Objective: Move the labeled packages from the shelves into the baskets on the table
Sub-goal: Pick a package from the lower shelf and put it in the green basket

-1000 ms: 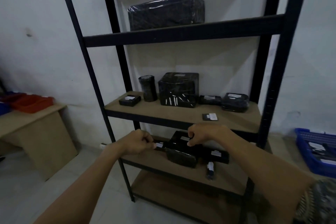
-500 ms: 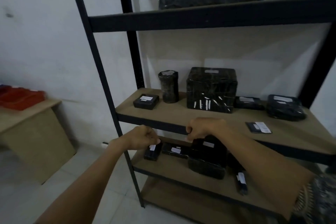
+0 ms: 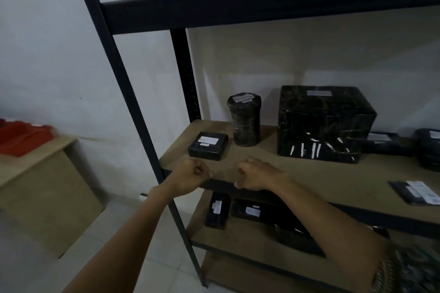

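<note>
My left hand [image 3: 190, 177] and my right hand [image 3: 256, 175] hover as fists at the front edge of the middle shelf [image 3: 297, 173], holding nothing. Just behind them lies a small flat black package [image 3: 207, 145] with a white label. Beside it stand a black cylinder package [image 3: 245, 121] and a big black box package [image 3: 323, 123]. More labeled packages lie at the right: a flat one [image 3: 415, 192] and a bag [image 3: 381, 143]. On the lower shelf [image 3: 238, 240] sit a small package [image 3: 217, 209] and another [image 3: 248, 209], partly hidden by my right arm.
The black metal shelf post [image 3: 123, 93] rises just left of my left hand. A wooden table [image 3: 40, 188] stands at the left with a red basket [image 3: 21, 135] on it. An upper shelf beam [image 3: 262, 5] runs overhead. White tiled floor lies below.
Both hands rose from the lower-shelf packages to the middle shelf's front edge, now empty fists. The view moved closer and to the left.
</note>
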